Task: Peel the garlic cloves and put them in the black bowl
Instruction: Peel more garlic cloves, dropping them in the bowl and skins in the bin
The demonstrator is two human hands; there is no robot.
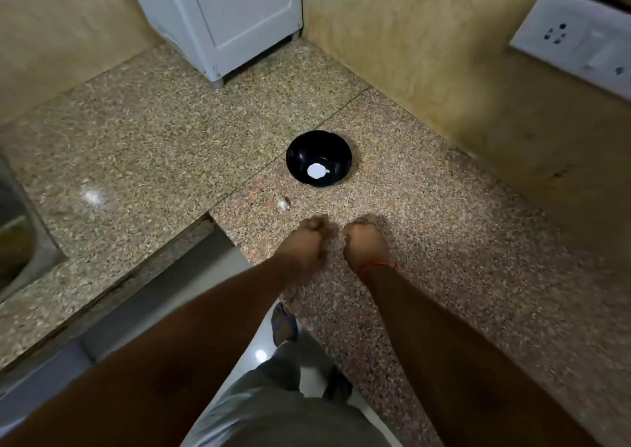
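The black bowl (pixel 300 153) stands on the speckled granite counter (pixel 153 146). A white round spot and one small pale piece lie on its bottom. A garlic piece (pixel 283 203) with pale skin lies on the counter just in front of the bowl, to its left. My left hand (pixel 309 241) and my right hand (pixel 365 241) hover side by side over the counter, a short way in front of that piece. Both are blurred, with the fingers curled in and turned away from the camera. Whatever is between the fingers is hidden.
A white appliance (pixel 222 19) stands in the back corner. A wall socket plate (pixel 577 40) is on the right wall. A steel sink (pixel 13 228) is set into the counter at far left. The counter's front edge (pixel 218 228) steps inward left of my hands.
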